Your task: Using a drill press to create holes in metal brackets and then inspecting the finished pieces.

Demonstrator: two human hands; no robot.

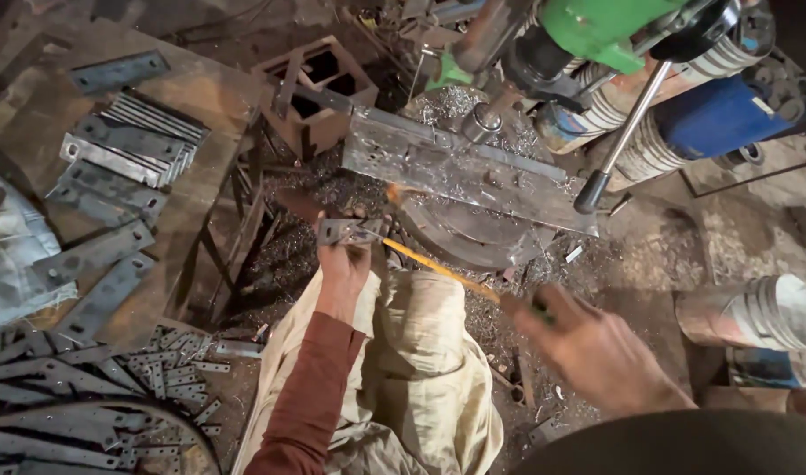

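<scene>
While the left hand [343,268] is pinching a small flat metal plate [346,231] by its lower edge, holding it level just in front of the drill press table [464,171], the right hand [596,352] is closing around the handle of a thin yellow-shafted tool [438,271]. Blur is hiding the right fingers, but the grip is looking firm. The tool's far tip is meeting the plate's right end, below the near edge of the drill press table.

Above that table, the green drill head [596,31] and its feed lever [618,141] are hanging idle. Metal shavings [315,229] are lying on the floor around the table's foot. To the left of the table, a bench [200,97] is carrying a stack of long drilled strips [126,145], and smaller brackets [170,374] are lying heaped below it.

Judging from this, the person is cleaning or striking the plate between drilling passes; the next move probably calls for keeping the plate steady against the tool's push.
</scene>
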